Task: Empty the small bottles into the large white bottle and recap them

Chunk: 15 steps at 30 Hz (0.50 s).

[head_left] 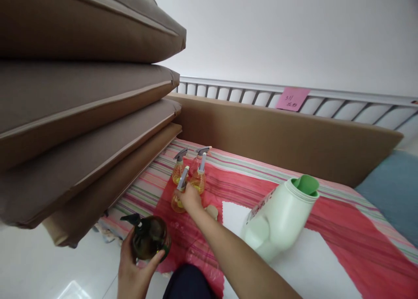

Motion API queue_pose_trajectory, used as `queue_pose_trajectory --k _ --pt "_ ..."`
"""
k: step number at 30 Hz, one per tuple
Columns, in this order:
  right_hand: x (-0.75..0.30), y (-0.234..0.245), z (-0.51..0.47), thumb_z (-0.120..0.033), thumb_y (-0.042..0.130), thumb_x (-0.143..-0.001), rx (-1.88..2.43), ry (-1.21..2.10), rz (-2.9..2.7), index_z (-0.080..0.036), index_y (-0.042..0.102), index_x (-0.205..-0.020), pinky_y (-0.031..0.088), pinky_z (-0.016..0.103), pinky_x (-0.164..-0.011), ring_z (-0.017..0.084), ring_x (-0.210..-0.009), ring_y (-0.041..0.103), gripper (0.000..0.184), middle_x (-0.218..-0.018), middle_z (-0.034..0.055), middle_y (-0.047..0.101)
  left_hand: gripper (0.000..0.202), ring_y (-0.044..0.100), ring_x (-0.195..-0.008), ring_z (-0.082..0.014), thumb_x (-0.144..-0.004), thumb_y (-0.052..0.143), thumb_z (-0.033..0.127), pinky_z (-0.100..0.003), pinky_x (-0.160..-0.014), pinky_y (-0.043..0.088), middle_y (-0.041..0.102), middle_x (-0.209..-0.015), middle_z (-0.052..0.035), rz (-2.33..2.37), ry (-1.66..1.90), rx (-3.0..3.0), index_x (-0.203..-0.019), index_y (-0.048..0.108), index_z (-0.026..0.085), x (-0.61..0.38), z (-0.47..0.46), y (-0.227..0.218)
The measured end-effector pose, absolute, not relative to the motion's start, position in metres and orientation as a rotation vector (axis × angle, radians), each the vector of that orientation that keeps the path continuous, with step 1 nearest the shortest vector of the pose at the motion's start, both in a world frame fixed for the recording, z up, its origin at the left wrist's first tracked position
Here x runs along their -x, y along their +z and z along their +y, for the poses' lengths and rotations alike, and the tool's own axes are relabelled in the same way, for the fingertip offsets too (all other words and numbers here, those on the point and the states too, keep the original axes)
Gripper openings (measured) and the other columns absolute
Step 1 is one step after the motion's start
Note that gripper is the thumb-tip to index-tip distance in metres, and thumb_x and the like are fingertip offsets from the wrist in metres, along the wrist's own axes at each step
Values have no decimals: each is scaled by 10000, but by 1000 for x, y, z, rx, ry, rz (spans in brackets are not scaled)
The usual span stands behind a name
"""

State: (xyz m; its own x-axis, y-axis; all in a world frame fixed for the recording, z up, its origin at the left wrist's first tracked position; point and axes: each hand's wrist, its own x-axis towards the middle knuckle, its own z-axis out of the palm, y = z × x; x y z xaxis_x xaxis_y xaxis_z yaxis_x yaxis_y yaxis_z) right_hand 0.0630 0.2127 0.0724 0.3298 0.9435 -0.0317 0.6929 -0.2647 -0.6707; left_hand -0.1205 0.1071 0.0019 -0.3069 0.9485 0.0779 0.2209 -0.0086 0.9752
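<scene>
My left hand (132, 266) is wrapped round a dark green bottle (152, 238) with a black nozzle head, held low near the bedside edge. Further off, my right hand (190, 197) has its fingers closed about the neck of a yellow spray bottle (178, 204) with a grey trigger head. Close behind it stand other spray bottles: a yellow one (197, 180), a second yellow one (178, 170) and a pinkish one (195, 165). A pale round disc (212, 211) lies partly behind my right forearm.
A large pale green jug (281, 216) with a green top stands tilted on a white sheet (320, 255). Beneath is red and striped cloth (238, 181). Thick brown cushions (81, 90) tower at left. A brown panel (248, 125) and radiator (225, 93) line the wall.
</scene>
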Motion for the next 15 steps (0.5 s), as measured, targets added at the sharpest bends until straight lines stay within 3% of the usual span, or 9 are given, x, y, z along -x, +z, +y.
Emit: queue_pose_trajectory --k 5,10,15 --pt "-67 101 188 -319 643 -771 1894 542 -1462 -178 589 -1027 454 301 -785 226 -940 624 297 -996 85 676 883 502 -1168 -342 -512 774 470 -501 -1029 369 509 -1258 -146 1570 1466 -1316 -1263 422 169 114 125 26" --pt "-90 147 97 -337 641 -739 1666 645 -1418 -196 607 -982 486 290 -773 208 -844 640 283 -904 34 689 847 513 -1160 -318 -562 762 438 -473 -1010 390 504 -1268 -154 1476 1548 -1365 -1281 413 158 89 156 41" --pt "-139 172 -30 -340 630 -687 1711 713 -1279 -190 632 -1040 519 292 -767 259 -970 623 383 -1058 68 677 741 568 -1072 -294 -551 755 439 -458 -957 434 583 -1153 -123 1338 1439 -1516 -1193 505 168 49 193 33"
